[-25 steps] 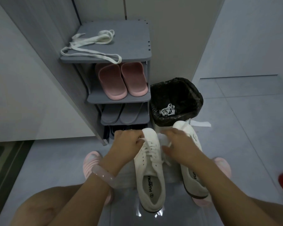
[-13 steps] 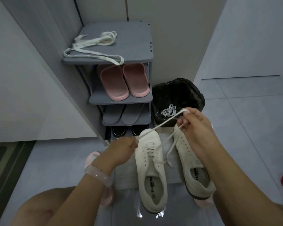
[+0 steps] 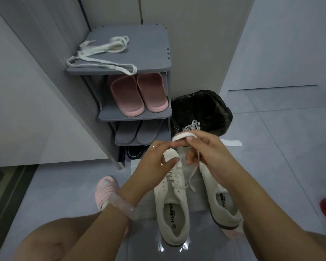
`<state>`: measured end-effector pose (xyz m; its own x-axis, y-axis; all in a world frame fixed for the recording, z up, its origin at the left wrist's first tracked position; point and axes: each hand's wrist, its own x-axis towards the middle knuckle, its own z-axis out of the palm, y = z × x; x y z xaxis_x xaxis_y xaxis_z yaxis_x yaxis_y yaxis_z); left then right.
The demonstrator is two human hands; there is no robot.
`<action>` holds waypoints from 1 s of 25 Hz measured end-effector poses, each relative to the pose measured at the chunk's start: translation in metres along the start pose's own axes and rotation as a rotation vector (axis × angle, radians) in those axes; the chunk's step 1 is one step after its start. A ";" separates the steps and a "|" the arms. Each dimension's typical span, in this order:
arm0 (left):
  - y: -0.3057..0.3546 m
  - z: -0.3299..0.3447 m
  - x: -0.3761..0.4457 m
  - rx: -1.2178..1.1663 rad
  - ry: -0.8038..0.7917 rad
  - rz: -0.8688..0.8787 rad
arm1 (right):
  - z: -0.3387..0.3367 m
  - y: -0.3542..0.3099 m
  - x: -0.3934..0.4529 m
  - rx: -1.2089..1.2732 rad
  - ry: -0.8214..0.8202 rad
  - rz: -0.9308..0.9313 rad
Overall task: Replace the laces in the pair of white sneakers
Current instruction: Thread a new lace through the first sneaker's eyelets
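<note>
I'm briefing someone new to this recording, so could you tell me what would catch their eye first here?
The two hands, left and right, meet mid-frame, the right pinching a white lace that runs down to the left sneaker. Behind them, loose white laces sprawl on top of the grey shoe rack, above pink slippers.
</note>
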<state>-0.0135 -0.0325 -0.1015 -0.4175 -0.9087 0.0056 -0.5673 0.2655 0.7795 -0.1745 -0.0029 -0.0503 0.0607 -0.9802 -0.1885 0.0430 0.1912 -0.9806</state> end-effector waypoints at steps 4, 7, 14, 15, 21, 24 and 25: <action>0.004 0.003 -0.002 0.016 -0.018 0.016 | -0.002 -0.005 -0.002 0.075 -0.068 0.008; 0.003 0.005 -0.003 -0.015 -0.087 0.029 | -0.003 -0.005 -0.003 0.063 -0.112 0.003; -0.014 0.008 -0.003 0.131 -0.112 -0.108 | -0.017 -0.008 0.003 0.371 0.006 -0.137; -0.018 0.008 -0.004 0.172 -0.124 -0.131 | -0.018 -0.006 0.004 0.359 0.038 -0.155; -0.027 0.009 -0.007 0.188 -0.224 -0.232 | -0.013 0.008 0.007 0.141 0.054 -0.208; -0.028 0.007 -0.008 -0.073 -0.227 -0.435 | -0.014 0.019 0.012 -0.380 0.074 -0.088; -0.028 0.006 -0.007 -0.132 -0.218 -0.476 | -0.013 0.026 0.013 -0.633 0.042 -0.026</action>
<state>0.0011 -0.0312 -0.1275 -0.2815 -0.8269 -0.4868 -0.6416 -0.2151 0.7363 -0.1856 -0.0115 -0.0789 0.0278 -0.9877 -0.1538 -0.5550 0.1127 -0.8242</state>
